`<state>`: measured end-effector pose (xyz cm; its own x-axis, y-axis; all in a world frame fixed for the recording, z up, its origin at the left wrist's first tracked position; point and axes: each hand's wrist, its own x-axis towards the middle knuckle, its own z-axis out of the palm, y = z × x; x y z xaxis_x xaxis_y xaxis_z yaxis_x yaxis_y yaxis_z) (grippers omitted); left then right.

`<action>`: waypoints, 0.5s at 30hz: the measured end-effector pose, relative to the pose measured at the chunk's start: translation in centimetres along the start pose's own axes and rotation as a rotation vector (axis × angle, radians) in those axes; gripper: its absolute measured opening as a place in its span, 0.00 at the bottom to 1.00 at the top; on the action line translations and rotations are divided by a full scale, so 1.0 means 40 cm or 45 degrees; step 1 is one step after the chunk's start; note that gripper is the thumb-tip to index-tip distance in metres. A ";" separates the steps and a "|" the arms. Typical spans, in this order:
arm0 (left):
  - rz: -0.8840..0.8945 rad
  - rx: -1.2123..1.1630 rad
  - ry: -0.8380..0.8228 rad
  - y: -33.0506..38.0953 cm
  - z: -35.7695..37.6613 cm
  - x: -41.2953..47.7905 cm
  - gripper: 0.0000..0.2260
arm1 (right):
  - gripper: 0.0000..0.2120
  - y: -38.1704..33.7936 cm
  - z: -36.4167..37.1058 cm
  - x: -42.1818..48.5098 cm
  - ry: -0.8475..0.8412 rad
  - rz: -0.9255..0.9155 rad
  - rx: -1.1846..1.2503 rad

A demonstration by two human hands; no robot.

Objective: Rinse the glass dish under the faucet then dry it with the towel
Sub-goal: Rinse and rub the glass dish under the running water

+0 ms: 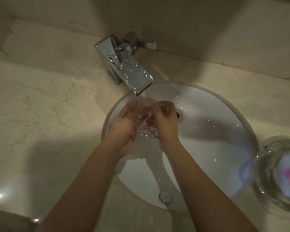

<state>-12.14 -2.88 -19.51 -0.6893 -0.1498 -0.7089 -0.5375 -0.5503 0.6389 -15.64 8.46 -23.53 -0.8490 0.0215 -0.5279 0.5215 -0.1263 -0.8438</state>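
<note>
A small clear glass dish (143, 126) is held upright between both hands over the white sink basin (213, 136). Water runs from the chrome faucet (132, 76) straight onto the dish. My left hand (124, 126) grips its left side, palm turned inward. My right hand (164, 119) grips its right side with the fingers curled over the rim. The dish's far edge is blurred by the water stream. No towel is in view.
A large glass bowl (278, 174) with something white and pink inside stands on the marble counter (40, 106) at the right edge. The sink drain (179, 114) lies just right of my right hand. An overflow cap (164, 196) sits at the basin's near wall.
</note>
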 end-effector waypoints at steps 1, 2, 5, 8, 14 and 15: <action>-0.085 0.092 -0.012 -0.004 -0.007 0.000 0.21 | 0.16 -0.001 -0.007 0.005 0.009 -0.074 -0.028; -0.170 0.168 -0.020 -0.007 -0.014 -0.003 0.24 | 0.18 -0.004 -0.014 0.008 -0.001 -0.153 -0.089; -0.308 0.069 -0.054 -0.003 -0.015 -0.007 0.28 | 0.20 -0.012 -0.034 0.006 -0.097 -0.354 -0.297; -0.196 -0.034 0.072 0.003 0.008 -0.002 0.27 | 0.20 0.001 -0.037 -0.001 -0.193 -0.374 -0.316; 0.070 0.068 0.239 -0.024 0.037 0.013 0.13 | 0.06 -0.033 -0.002 -0.007 -0.104 -0.038 0.106; 0.116 0.055 0.238 -0.027 0.036 0.013 0.11 | 0.06 -0.044 0.005 -0.002 -0.098 -0.015 0.111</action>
<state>-12.62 -1.17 -20.14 -0.6359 -0.3493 -0.6882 -0.5003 -0.4924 0.7122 -16.50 8.49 -21.98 -0.8607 -0.0524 -0.5063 0.5050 -0.2125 -0.8365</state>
